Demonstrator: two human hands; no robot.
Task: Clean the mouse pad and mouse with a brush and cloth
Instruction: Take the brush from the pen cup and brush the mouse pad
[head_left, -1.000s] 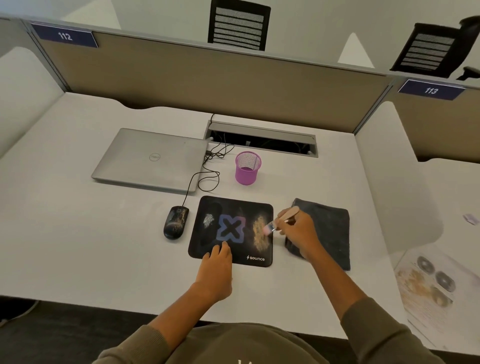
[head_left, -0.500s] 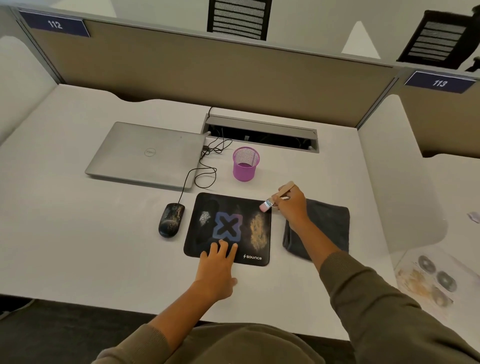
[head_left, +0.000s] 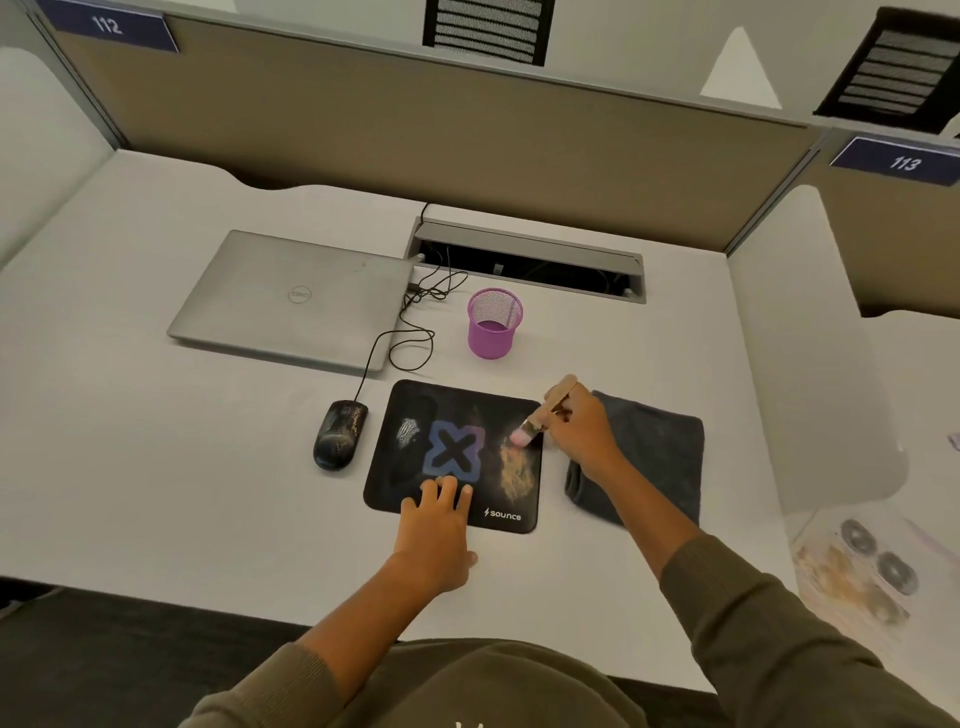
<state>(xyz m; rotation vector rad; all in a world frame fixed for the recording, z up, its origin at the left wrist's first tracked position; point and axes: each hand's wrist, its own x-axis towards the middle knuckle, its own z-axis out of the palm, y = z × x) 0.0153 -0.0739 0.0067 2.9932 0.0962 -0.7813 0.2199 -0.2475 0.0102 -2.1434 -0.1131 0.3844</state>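
- Mouse pad (head_left: 457, 415) lay flat on the desk (head_left: 156, 467), near the front edge, between the mouse (head_left: 340, 435) on its left and the folded dark cloth (head_left: 654, 457) on its right.
- Pad was black with a blue X print; a tan dusty smear sat on its right part, a small whitish smear on the left part.
- Pad looked thin, soft and light, likely to slide or curl under brushing, so best pinned flat from the near edge, not lifted.
- Left hand (head_left: 434, 535) was spread open, fingers (head_left: 448, 488) pressing on the pad's near edge, palm over the desk; grasping nothing.
- Right hand (head_left: 582, 431) was clenched around the wooden handle of a small brush (head_left: 540, 415), pinch-style, handle end sticking up toward the back.
- Brush's pink bristles touched or sat just above the pad's far right corner, at the top of the tan smear; contact was hard to confirm.
- Brush looked light and stiff; holding it low on the handle should give control.
- Right hand and wrist hung over the cloth's left edge; cloth was untouched by fingers as far as visible.
- Mouse was speckled with dust, corded, not yet handled.
- Purple mesh cup (head_left: 493, 325) and closed laptop (head_left: 291, 299) sat behind, well apart from the pad.
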